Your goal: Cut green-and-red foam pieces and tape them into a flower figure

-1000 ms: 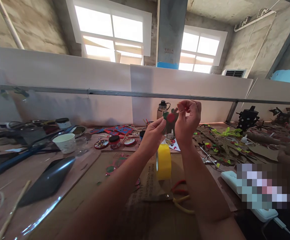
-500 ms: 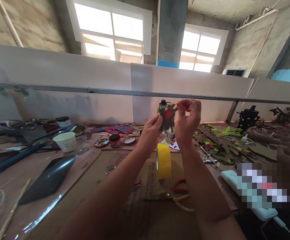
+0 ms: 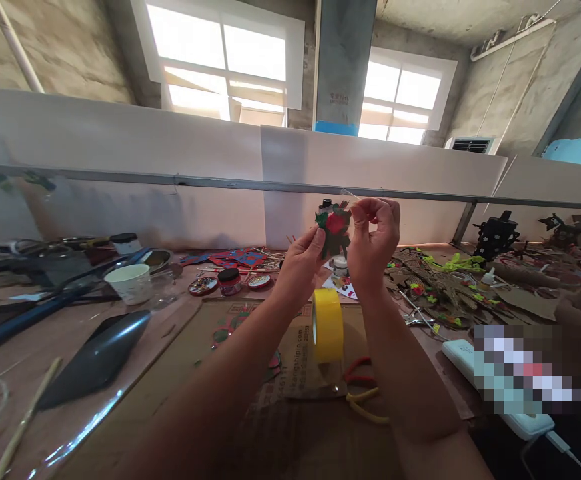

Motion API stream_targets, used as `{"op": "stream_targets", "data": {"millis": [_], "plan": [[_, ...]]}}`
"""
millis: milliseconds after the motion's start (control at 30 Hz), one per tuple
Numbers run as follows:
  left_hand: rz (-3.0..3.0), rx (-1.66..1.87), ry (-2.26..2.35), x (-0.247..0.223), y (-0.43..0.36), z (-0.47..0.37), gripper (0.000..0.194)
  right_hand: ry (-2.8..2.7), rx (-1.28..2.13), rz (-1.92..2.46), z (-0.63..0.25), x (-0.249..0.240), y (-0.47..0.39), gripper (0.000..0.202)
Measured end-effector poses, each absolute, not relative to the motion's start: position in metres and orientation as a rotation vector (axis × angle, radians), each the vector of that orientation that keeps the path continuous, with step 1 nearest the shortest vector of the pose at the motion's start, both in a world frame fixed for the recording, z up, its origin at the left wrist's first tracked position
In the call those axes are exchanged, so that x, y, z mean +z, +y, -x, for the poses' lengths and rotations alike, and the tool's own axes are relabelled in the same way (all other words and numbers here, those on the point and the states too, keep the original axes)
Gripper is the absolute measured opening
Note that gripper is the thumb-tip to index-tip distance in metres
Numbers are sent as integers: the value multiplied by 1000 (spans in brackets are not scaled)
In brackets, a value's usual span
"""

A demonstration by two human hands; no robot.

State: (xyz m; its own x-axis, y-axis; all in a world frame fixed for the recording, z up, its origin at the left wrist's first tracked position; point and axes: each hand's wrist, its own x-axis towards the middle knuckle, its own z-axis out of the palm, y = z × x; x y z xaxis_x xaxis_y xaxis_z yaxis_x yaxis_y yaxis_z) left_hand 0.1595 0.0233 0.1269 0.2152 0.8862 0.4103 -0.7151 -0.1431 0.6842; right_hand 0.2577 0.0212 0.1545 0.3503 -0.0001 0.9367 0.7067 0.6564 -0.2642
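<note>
Between thumb and fingers, my left hand (image 3: 303, 261) holds a small dark green cutout with a red middle (image 3: 335, 224). Just right of it, my right hand (image 3: 375, 237) is closed in a pinch, and a thin pale strip (image 3: 349, 194) sticks out from its fingertips above the cutout. Below my hands a yellow tape roll (image 3: 328, 325) stands upright on the cardboard sheet (image 3: 315, 440). Red and yellow handles (image 3: 367, 405) lie by my right forearm. Green and pink pieces (image 3: 225, 331) lie partly behind my left forearm.
Red-lidded jars (image 3: 229, 283) and a paper cup (image 3: 129, 283) stand at the left. Brown twiggy pieces (image 3: 435, 287) cover the right back. A white power strip (image 3: 495, 387) lies at the right, near another person's hand (image 3: 577, 320). A black bottle cap (image 3: 327, 203) shows behind the cutout.
The pale strip now shows above my right fingertips. The cutout has shifted and turned slightly left. The other person's hand shows more clearly at the right.
</note>
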Motion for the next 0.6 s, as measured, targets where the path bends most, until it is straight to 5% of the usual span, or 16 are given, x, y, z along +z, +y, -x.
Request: {"op": "stream_targets", "data": {"millis": [600], "plan": [[-1039, 1367, 198, 126, 19, -162, 26, -1127, -496, 694, -260, 153, 24, 17]]}}
